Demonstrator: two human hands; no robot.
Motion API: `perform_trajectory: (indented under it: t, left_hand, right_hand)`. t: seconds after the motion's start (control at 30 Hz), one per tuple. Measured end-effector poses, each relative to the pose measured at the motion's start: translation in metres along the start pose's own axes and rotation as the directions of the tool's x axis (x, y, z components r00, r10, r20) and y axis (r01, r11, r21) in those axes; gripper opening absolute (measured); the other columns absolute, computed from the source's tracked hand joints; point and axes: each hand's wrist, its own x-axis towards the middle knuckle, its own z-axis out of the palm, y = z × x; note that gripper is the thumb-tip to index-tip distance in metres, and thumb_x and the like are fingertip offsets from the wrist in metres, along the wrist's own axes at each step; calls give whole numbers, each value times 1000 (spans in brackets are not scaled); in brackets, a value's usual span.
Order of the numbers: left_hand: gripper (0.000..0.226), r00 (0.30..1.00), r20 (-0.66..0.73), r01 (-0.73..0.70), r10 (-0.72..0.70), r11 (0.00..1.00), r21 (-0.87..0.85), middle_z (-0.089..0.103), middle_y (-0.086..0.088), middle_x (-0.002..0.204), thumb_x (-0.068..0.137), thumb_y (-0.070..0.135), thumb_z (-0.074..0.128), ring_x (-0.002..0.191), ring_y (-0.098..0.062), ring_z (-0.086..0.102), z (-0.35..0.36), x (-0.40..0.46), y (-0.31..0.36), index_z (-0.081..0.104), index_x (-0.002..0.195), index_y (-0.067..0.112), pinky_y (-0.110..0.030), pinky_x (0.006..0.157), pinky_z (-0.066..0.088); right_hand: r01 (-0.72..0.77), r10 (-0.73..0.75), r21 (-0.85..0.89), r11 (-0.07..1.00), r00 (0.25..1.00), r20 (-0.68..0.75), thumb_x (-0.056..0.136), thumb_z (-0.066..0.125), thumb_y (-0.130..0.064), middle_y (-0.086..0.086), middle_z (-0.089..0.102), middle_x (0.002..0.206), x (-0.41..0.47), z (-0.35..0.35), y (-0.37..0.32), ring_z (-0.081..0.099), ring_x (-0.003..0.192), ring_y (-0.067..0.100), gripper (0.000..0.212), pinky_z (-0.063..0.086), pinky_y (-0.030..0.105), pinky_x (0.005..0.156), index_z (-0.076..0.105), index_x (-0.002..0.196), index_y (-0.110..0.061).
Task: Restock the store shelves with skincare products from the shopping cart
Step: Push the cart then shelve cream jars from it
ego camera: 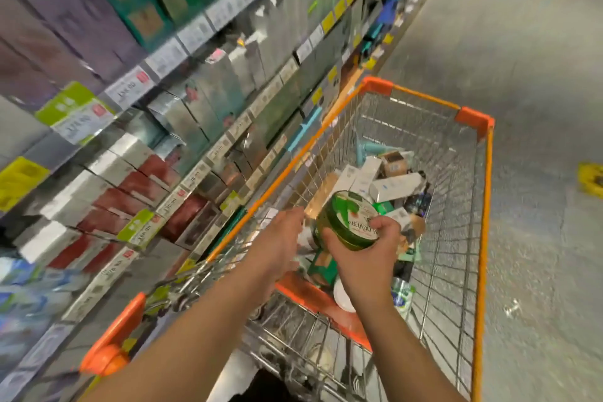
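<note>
- Jar (350,220) of green gel, round and flat, sits tilted in the right hand (365,253) above the shopping cart (483,238), its printed lid facing up and toward the camera
- The right hand grips the jar from below, thumb over the near edge of the lid and fingers curled round the far side
- The left hand (277,241) reaches forward just left of the jar, over the cart's left rim; its fingers point away and blur, so whether they touch the jar or hold anything cannot be told
- The cart is a wire basket with orange rails and orange corner caps, standing on a grey floor (538,75)
- Boxes (391,188) in white, brown, teal and dark colours lie heaped in the bottom of the cart, beyond and under the jar
- A white round lid (342,297) and a clear bottle (402,295) lie in the cart below the right wrist
- Shelves (182,52) run along the left side, just beside the cart, packed with upright boxes in purple, green, silver, white and red
- Price tags (130,88) in white, yellow and lime line the shelf edges
- A yellow thing (592,178) lies on the floor at the far right, too blurred to tell what it is
</note>
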Motion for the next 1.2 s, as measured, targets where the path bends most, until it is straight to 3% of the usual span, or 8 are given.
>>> perform_trajectory:
  t: [0.1,0.27,0.47,0.67,0.77,0.97,1.1,1.2]
  left_hand:
    - [57,982,182,112,-50,930,-351,71,-11,124,101,67,35,107,-36,71,-17,-24,18,67,125,26,-50,85,62]
    - [89,931,333,84,149,800,-594,69,-11,132,92,82,17,129,-36,61,-65,-62,36,71,129,23,-62,112,40]
    - [81,939,99,-137,329,620,-772,72,-15,125,98,74,24,119,-32,68,-137,-121,42,80,110,18,-50,112,44]
    - [75,893,-128,-318,431,404,-858,73,-16,123,100,67,26,114,-29,71,-223,-172,26,81,109,16,-45,101,50]
    - [74,855,-238,-425,460,360,-831,73,-15,122,100,65,29,114,-28,70,-272,-200,10,78,116,13,-43,99,52]
    - [72,738,-434,-614,516,249,-749,72,-15,125,88,73,32,118,-33,67,-360,-253,-31,79,112,23,-60,112,42]
    - [62,616,-582,-740,530,138,-658,74,-11,123,86,68,36,113,-29,70,-408,-284,-57,79,108,29,-58,107,48]
    - [63,544,-685,-808,484,83,-583,72,-12,127,91,67,43,122,-34,65,-441,-306,-75,65,131,25,-66,113,37]
  right_hand:
    - [92,-113,124,988,979,171,68,91,-28,-1,60,115,-15,-4,-61,64,100,11,64,47,13,76,39,103,-39]
    - [289,-378,272,918,848,371,57,85,-32,-21,66,99,-43,9,-137,71,90,9,63,58,26,75,41,103,-33]
    - [367,-513,359,858,653,557,64,85,-9,-22,68,103,-85,50,-194,71,93,7,65,56,23,76,40,110,-20]
    - [452,-614,421,786,492,618,66,85,-40,-20,54,140,-149,113,-251,60,125,8,65,55,31,100,50,121,-35]
    - [488,-669,467,737,429,607,67,85,-64,-1,48,146,-189,151,-273,54,134,23,69,49,52,109,52,125,-45]
    - [494,-700,514,702,346,625,51,79,-87,6,44,143,-273,223,-311,57,126,18,92,56,36,96,44,131,-59]
    - [555,-731,518,651,277,624,55,71,-92,-9,48,132,-319,261,-324,59,121,20,94,50,51,104,39,136,-58]
    - [552,-744,545,632,235,625,64,72,-83,-10,50,126,-357,283,-335,60,117,19,79,51,42,103,41,133,-61]
